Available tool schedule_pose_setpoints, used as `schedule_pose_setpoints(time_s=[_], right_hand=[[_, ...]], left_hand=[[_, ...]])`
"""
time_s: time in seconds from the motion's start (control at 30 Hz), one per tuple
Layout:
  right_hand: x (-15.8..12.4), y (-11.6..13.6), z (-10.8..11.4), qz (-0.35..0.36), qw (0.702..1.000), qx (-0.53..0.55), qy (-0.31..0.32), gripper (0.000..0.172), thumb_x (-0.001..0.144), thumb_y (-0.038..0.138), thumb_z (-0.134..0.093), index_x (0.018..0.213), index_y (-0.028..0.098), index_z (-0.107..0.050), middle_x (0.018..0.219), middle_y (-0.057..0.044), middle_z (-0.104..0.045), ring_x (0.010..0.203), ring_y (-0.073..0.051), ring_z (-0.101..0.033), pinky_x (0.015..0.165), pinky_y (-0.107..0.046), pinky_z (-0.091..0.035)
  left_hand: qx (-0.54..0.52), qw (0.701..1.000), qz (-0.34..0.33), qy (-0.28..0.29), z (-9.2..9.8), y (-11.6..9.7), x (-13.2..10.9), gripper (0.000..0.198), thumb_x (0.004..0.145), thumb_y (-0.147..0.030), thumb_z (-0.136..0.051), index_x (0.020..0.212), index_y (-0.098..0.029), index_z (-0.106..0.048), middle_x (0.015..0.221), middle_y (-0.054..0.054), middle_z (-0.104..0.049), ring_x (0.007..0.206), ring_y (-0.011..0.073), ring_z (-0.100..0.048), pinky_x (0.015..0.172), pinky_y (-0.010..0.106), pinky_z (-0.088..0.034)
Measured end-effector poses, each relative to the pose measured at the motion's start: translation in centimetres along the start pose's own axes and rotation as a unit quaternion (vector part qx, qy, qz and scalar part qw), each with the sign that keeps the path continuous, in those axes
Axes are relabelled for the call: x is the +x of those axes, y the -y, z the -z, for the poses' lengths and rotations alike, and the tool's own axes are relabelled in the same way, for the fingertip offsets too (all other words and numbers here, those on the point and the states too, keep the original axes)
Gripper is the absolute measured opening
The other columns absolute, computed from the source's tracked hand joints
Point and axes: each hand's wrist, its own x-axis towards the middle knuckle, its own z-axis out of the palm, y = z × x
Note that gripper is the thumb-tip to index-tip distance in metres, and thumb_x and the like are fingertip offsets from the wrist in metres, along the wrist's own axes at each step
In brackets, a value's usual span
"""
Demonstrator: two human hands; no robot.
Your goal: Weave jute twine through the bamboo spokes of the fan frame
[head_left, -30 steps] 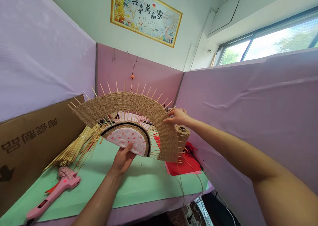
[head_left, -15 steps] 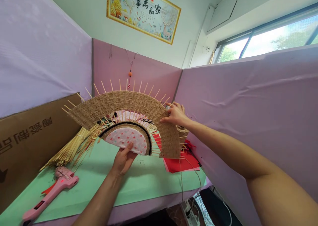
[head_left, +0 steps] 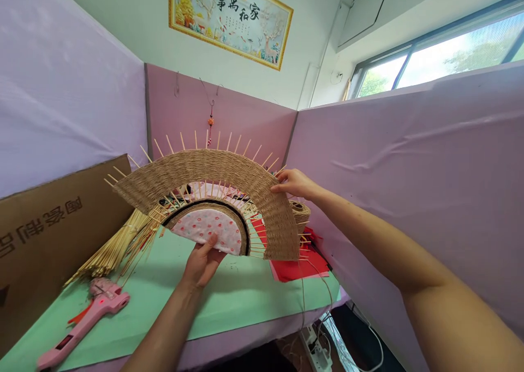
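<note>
Holding woven fan (head_left: 200, 165) up above green tabletop (head_left: 233, 295). Clamping dotted fabric centre (head_left: 204, 226) in left hand (head_left: 201, 264), between thumb in front and fingers behind. Seemingly pinching upper-right edge with right hand (head_left: 298, 184); can't see behind weave.

Looks like a handicraft workshop booth. Judged so from a green-covered table (head_left: 241, 301) boxed in by lilac partitions (head_left: 385, 159) and a pink panel (head_left: 245, 107), stocked with a stick bundle (head_left: 108, 246), a twine roll (head_left: 302, 211), red sheets (head_left: 297, 272) and a pink electric hand tool (head_left: 88, 323). Confirmed by a part-woven, stick-ribbed fan (head_left: 200, 165) over the tabletop. Powered from a power strip (head_left: 315, 350) below.
</note>
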Motion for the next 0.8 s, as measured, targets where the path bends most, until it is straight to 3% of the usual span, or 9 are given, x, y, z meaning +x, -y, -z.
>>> schedule_pose_setpoints(time_s=[0.03,0.1,0.17,0.23,0.33,0.5,0.6,0.7,0.8], right_hand=[[-0.1,-0.4,0.0,-0.002,0.998,0.055,-0.023,0.020,0.069,0.033,-0.073,0.082,0.020,-0.065,0.115,-0.005,-0.065,0.106,-0.023,-0.060,0.094,-0.038,-0.045],[-0.6,-1.1,-0.3,-0.032,0.981,0.171,-0.083,0.047,0.064,0.032,-0.076,0.107,0.020,-0.059,0.121,-0.008,-0.061,0.103,-0.021,-0.061,0.088,-0.035,-0.049],[-1.3,-1.8,-0.6,-0.077,0.957,0.262,-0.099,0.070,0.062,0.033,-0.078,0.123,0.021,-0.047,0.127,-0.012,-0.056,0.103,-0.020,-0.062,0.086,-0.034,-0.052],[-2.2,-2.4,-1.0,-0.123,0.935,0.328,-0.055,0.072,0.064,0.034,-0.078,0.125,0.020,-0.045,0.124,-0.013,-0.059,0.102,-0.020,-0.063,0.085,-0.034,-0.052],[-3.5,-3.1,-1.2,-0.158,0.900,0.403,0.053,0.055,0.066,0.034,-0.076,0.114,0.017,-0.054,0.114,-0.013,-0.066,0.097,-0.020,-0.065,0.083,-0.032,-0.053],[-4.9,-3.3,-0.8,-0.109,0.841,0.463,0.258,0.051,0.058,0.034,-0.081,0.103,0.016,-0.065,0.110,-0.010,-0.069,0.094,-0.018,-0.066,0.085,-0.030,-0.052],[-5.0,-3.5,-0.7,-0.081,0.826,0.478,0.287,0.056,0.056,0.034,-0.082,0.106,0.016,-0.066,0.111,-0.008,-0.069,0.095,-0.018,-0.066,0.086,-0.030,-0.051],[-4.6,-4.1,-0.4,-0.085,0.853,0.469,0.214,0.050,0.061,0.033,-0.079,0.106,0.016,-0.065,0.109,-0.009,-0.069,0.093,-0.018,-0.067,0.085,-0.032,-0.052],[-4.4,-4.1,-0.3,-0.094,0.921,0.378,-0.009,0.035,0.069,0.032,-0.073,0.100,0.017,-0.065,0.102,-0.009,-0.070,0.089,-0.018,-0.066,0.082,-0.034,-0.052]], left_hand=[[-0.002,1.000,-0.001,-0.006,0.0,-0.1,-0.1,0.035,0.083,-0.004,-0.057,0.111,-0.023,-0.062,0.094,0.003,-0.074,0.084,0.0148,-0.069,0.086,0.035,-0.055],[-0.010,1.000,-0.005,-0.019,0.1,-0.4,-0.2,0.032,0.086,-0.004,-0.053,0.109,-0.022,-0.063,0.093,0.004,-0.074,0.083,0.0145,-0.069,0.081,0.033,-0.057],[-0.022,0.999,-0.008,-0.023,0.1,-0.7,-0.3,0.031,0.088,-0.004,-0.050,0.108,-0.022,-0.064,0.093,0.004,-0.074,0.083,0.0152,-0.070,0.077,0.033,-0.058],[-0.035,0.999,-0.007,-0.022,0.0,-1.1,-0.4,0.030,0.088,-0.005,-0.049,0.107,-0.022,-0.065,0.093,0.005,-0.074,0.084,0.0162,-0.070,0.077,0.034,-0.058],[-0.049,0.998,-0.003,-0.027,-0.4,-1.6,-0.7,0.030,0.089,-0.005,-0.047,0.107,-0.021,-0.065,0.093,0.005,-0.074,0.084,0.0171,-0.070,0.077,0.034,-0.058],[-0.043,0.998,0.000,-0.043,-1.1,-2.3,-1.2,0.031,0.090,-0.006,-0.045,0.109,-0.020,-0.064,0.091,0.005,-0.074,0.081,0.0167,-0.071,0.076,0.034,-0.058],[-0.036,0.998,-0.008,-0.047,-1.3,-2.5,-1.4,0.031,0.090,-0.005,-0.045,0.110,-0.020,-0.064,0.090,0.004,-0.075,0.080,0.0159,-0.071,0.075,0.033,-0.059],[-0.028,0.998,-0.019,-0.047,-1.4,-2.7,-1.5,0.032,0.089,-0.003,-0.046,0.109,-0.020,-0.065,0.090,0.004,-0.075,0.079,0.0152,-0.071,0.073,0.031,-0.059],[-0.027,0.998,-0.034,-0.047,-1.6,-2.6,-1.6,0.032,0.088,-0.002,-0.046,0.105,-0.022,-0.066,0.091,0.003,-0.074,0.080,0.0156,-0.071,0.072,0.032,-0.060]])
